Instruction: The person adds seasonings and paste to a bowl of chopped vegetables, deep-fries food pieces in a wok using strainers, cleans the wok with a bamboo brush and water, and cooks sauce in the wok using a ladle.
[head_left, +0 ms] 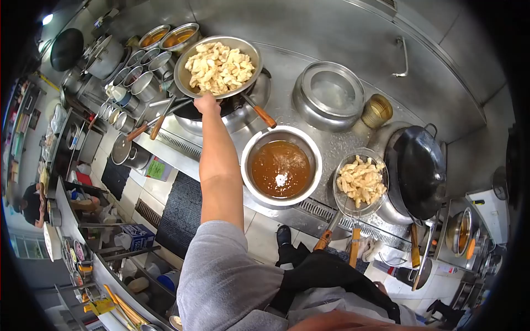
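Observation:
My left hand (207,103) reaches forward and grips the near rim of a metal bowl (255,54) heaped with pale, chunky pieces of food (218,69). The bowl is over a dark wok at the back left. A wide metal pot (248,185) of brown liquid (281,165) stands to the right of my forearm. Farther right, a round strainer (361,209) holds more pale pieces. Low at the right, a small patch of skin (381,287) beside the dark apron may be my right hand; its fingers are hidden.
Wood-handled tools (265,117) lie around the wok. A lidded metal pot (331,118), a ribbed can (377,110) and a large black wok (418,171) stand on the right. Several metal containers (146,86) line the back left. A person (33,204) is at the far left.

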The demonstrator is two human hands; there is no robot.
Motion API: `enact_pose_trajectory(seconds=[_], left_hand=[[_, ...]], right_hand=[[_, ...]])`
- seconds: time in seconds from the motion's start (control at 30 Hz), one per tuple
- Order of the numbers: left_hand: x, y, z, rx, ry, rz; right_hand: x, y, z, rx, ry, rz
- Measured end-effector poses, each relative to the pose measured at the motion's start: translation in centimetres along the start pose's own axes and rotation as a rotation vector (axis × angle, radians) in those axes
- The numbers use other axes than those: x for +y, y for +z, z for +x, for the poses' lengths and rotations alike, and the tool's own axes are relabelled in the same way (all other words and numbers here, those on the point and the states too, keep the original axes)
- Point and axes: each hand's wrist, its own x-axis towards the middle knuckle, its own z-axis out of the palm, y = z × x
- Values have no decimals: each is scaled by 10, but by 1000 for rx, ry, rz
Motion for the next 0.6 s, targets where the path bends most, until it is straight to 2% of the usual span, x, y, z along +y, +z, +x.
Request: enact_pose_trajectory(seconds=[0.07,0.17,0.27,0.3,0.37,0.4,0.43,0.5,0.53,0.57,0.6], left_hand=[[18,11,-15,-7,-144,52],[18,20,-3,-10,-218,99],[32,27,-27,17,-172,248],[24,23,-7,-49,-179,254],[32,21,-6,-42,-237,227],[37,19,-13,-39,-211,309],[43,19,-27,-4,-204,303],[45,11,-54,100,-23,471],[42,-2,-54,-46,11,505],[57,-4,-111,-102,19,460],[55,-3,-137,4,37,423]], right_hand=[[-3,-5,-2,-12,-8,35],[-1,-13,-2,-36,-15,98],[7,-22,3,-66,-12,173],[9,-27,5,-80,-8,197],[21,-36,15,-120,7,244],[30,-42,27,-162,13,263],[3,-51,0,-102,133,235],[16,-70,3,-133,158,239],[34,-89,10,-294,145,266],[55,-112,17,-450,133,302],[65,-140,17,-592,197,373]])
